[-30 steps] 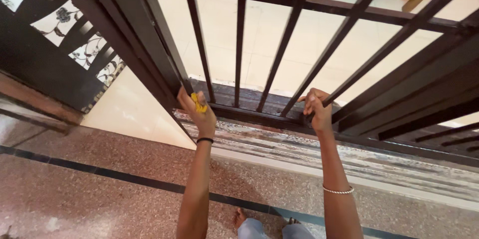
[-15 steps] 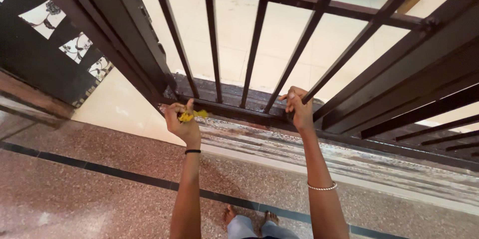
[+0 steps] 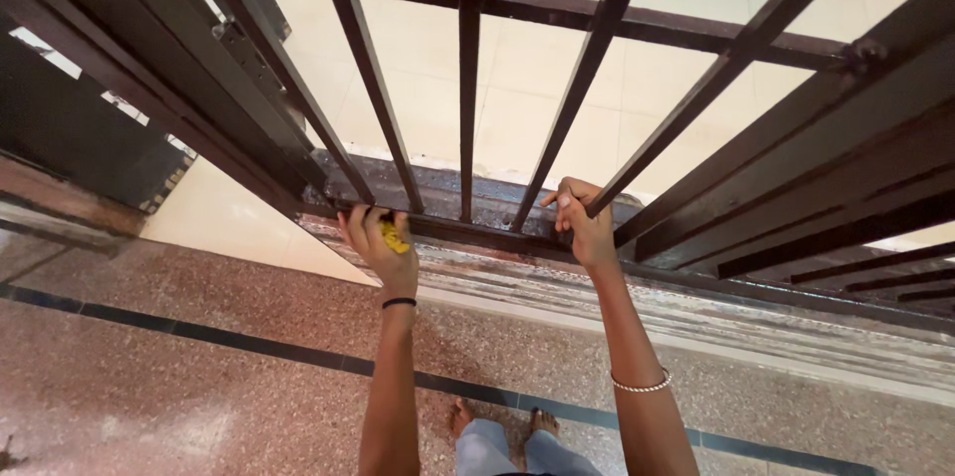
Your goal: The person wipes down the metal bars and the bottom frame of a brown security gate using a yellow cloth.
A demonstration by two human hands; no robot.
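Near frame centre, the left hand (image 3: 380, 242) is closed around a yellow cloth (image 3: 395, 237), pressing it on the dark gate's bottom rail (image 3: 468, 229). The right hand (image 3: 584, 222) grips an upright bar (image 3: 642, 163) just right of centre.

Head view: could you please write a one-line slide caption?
Left hand presses a yellow cloth against the dark metal gate's bottom rail while the right hand grips a bar.

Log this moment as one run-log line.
left hand: presses yellow cloth on gate bottom rail | right hand: grips gate bar | floor: speckled stone
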